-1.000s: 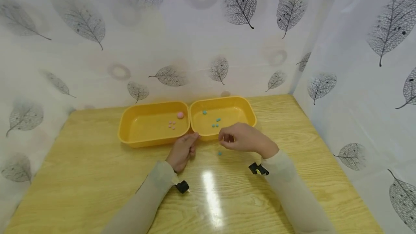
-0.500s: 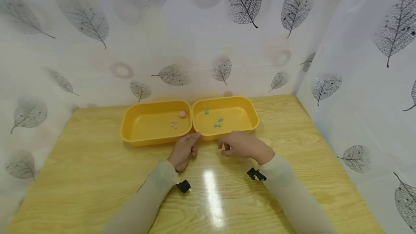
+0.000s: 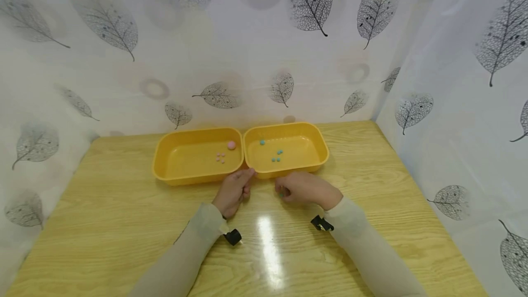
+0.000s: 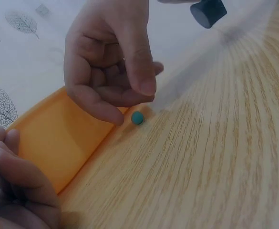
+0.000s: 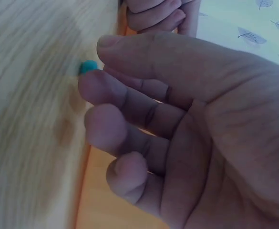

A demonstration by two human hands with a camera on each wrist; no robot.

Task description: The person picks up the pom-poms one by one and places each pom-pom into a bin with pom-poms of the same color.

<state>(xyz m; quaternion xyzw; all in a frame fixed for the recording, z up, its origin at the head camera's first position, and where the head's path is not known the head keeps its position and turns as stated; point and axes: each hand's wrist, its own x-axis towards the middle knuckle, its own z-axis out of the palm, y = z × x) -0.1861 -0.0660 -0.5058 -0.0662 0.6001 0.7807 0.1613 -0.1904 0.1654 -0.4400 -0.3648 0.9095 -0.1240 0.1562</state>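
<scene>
A small round teal bead (image 4: 137, 118) lies on the desk (image 3: 123, 223) just in front of the right tray (image 3: 319, 143), near the desk's middle. The right hand (image 3: 303, 189) hovers over it, fingers curled, holding nothing, fingertips (image 5: 94, 86) beside the bead. The left hand (image 3: 233, 191) rests loosely curled against the trays' near edge.

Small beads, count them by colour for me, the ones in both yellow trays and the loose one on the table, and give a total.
Small pink beads plus one larger pink ball: 5
Small teal beads in the trays: 5
Loose teal bead on the wooden table: 1
Total: 11
</scene>
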